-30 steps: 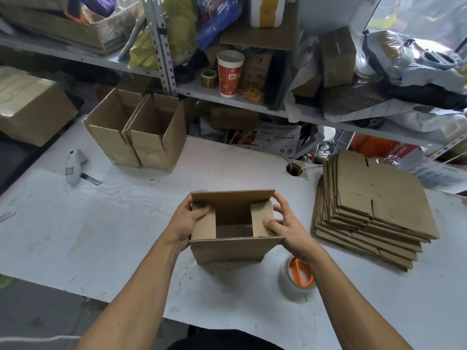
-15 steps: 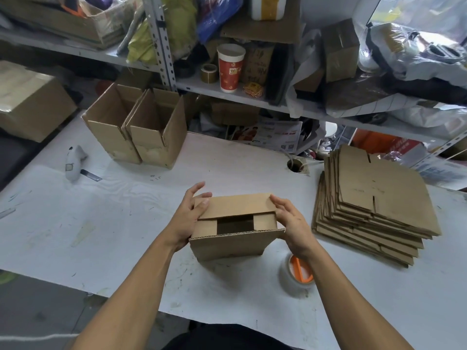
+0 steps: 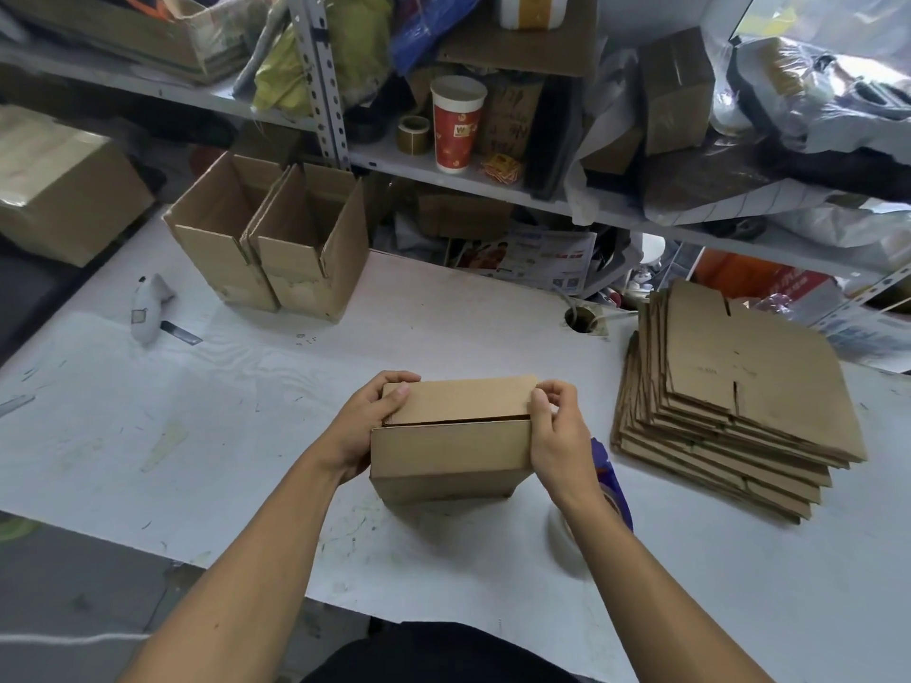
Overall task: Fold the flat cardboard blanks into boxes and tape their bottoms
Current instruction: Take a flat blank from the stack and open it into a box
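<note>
Cardboard fills the head view: a small box (image 3: 451,438) stands on the white table (image 3: 197,411) in front of the person, its flaps folded flat across the upward face with a thin dark seam between them. The left hand (image 3: 367,426) grips the box's left end, thumb curled over the far flap and fingers wrapped round the side. The right hand (image 3: 554,436) grips the right end, thumb and curled fingers pinching the corner of the far flap. Just behind the right wrist a roll of clear tape (image 3: 599,510) lies on the table, partly hidden by the forearm. To the right, well apart from the box, sits a stack of flat blanks (image 3: 739,396). At the far left of the table two finished boxes (image 3: 268,244) stand open-topped, touching side by side, with a white cutter (image 3: 148,308) lying near them. A red paper cup (image 3: 456,123) stands on the cluttered shelf (image 3: 424,162) behind.
</note>
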